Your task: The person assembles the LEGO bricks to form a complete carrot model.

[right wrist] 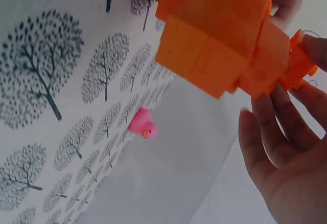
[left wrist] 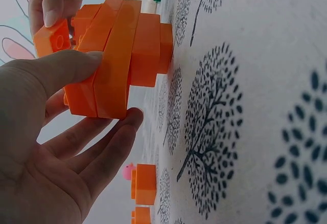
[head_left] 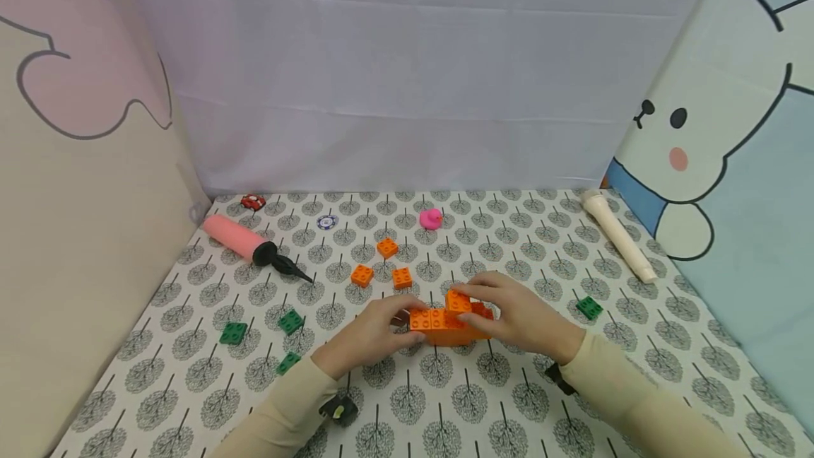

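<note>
As fingers (head_left: 480,293) grip orange bricks (head_left: 441,335), three loose ones (head_left: 402,278) lie just beyond.

Soft, diffuse light, faint shadows

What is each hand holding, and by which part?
The left hand grips the orange plastic block structure by its left end; the right hand pinches a small, square orange plastic brick by its sides.

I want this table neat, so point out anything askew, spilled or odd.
One green brick lies alone at the right, away from the three green bricks at the left. The orange brick in the right hand looks tilted, seemingly not flush with the orange stack. I see no spill.
</note>
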